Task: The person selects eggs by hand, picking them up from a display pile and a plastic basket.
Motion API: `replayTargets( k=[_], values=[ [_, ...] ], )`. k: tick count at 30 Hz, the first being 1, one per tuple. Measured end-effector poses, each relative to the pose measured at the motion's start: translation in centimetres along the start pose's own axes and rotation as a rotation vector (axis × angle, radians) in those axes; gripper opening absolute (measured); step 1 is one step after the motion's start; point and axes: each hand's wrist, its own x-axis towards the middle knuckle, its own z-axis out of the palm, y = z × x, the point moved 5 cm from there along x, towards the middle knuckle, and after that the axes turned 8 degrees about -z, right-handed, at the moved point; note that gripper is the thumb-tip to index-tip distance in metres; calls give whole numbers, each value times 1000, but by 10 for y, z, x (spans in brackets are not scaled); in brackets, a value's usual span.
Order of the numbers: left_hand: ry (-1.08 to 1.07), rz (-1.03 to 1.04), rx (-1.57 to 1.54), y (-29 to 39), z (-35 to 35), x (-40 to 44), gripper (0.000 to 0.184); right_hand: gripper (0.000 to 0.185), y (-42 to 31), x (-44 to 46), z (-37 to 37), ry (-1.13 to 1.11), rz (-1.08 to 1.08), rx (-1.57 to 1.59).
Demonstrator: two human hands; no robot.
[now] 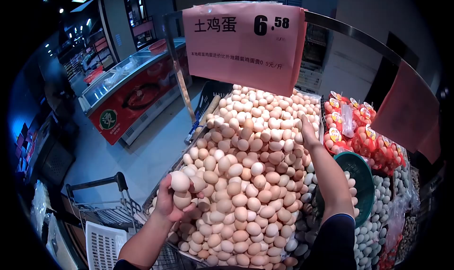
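Note:
A big heap of light brown eggs (pixel 253 204) fills the sloping stand in front of me. At its left edge, my left hand (pixel 171 205) is closed around a few eggs (pixel 180 181), held just above the heap. My right hand (pixel 308 132) reaches to the far right side of the heap, its visible digit stretched out against the eggs there. The rest of its fingers are partly hidden, and I see nothing held in it.
A pink price sign (pixel 243 45) hangs from a metal rail over the heap. To the right are a green basket (pixel 362 185), red-netted egg packs (pixel 378 149) and pale bluish eggs (pixel 371 237). At left stand a shopping cart (pixel 101 194) with a white basket (pixel 101 244) and a chest freezer (pixel 137 95).

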Motion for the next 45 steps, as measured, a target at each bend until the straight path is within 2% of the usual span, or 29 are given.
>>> replayTargets(
  k=[1,3,4,5,7,8,10,11,12,13,15,16,18,22,27,30,32,33,35,37,39,40,41,42,43,44,45],
  values=[
    [20,-11,53,3,-6,20,61,80,20,28,-9,82,12,-47],
    [79,-28,153,8,-26,57,64,84,21,32,-22,245,138,-549],
    [135,-31,266,15,-18,78,65,84,23,36,-25,234,189,-666],
    [197,23,540,25,-6,100,62,81,24,37,-26,251,176,-765],
    [222,100,801,36,22,154,46,82,41,51,-33,225,219,-810],
    [277,49,965,39,31,181,42,80,61,72,-38,164,213,-922],
    [330,242,1451,42,37,248,51,77,55,66,-33,108,247,-937],
    [383,94,1529,36,54,271,55,75,57,70,-33,82,294,-949],
    [310,178,1776,30,50,309,52,73,57,67,-32,126,360,-969],
    [322,193,1769,19,53,325,59,72,73,82,-35,94,359,-986],
    [336,343,2026,-5,58,355,60,74,78,82,-35,113,421,-913],
    [363,286,2099,-14,59,367,60,71,85,91,-38,83,403,-937],
    [415,161,2239,-29,59,388,59,66,104,109,-41,18,371,-989],
    [366,-28,2323,-38,56,404,62,50,52,75,-33,-106,367,-1008],
    [316,-205,2367,-36,58,403,67,50,46,70,-37,-54,338,-1052],
    [369,-54,2174,-27,60,383,66,50,38,60,-35,18,312,-1060],
    [374,181,2026,-11,57,353,64,56,26,50,-30,35,272,-1068],
    [382,294,1948,-1,52,330,62,56,24,47,-33,135,252,-1042],
    [406,541,1845,25,55,255,48,57,22,45,-37,317,205,-984],
    [348,804,1685,56,19,168,36,56,-8,33,-32,335,62,-1088],
    [589,715,1578,83,-27,54,28,48,-18,45,-28,251,-170,-1200],
    [802,686,1557,97,-62,-10,26,45,-31,42,-19,168,-412,-1153],
    [1034,647,1532,103,-99,-81,24,47,-4,84,-24,91,-466,-1131],
    [1252,592,1408,105,-132,-154,22,44,-29,65,-4,-43,-497,-971],
    [1468,546,1266,100,-161,-233,21,38,-4,112,-4,-158,-676,-830],
    [1632,522,1133,86,-183,-306,21,33,-1,140,-2,-195,-720,-930],
    [1782,515,994,69,-198,-375,21,35,-24,120,15,-185,-752,-975]
  ],
)
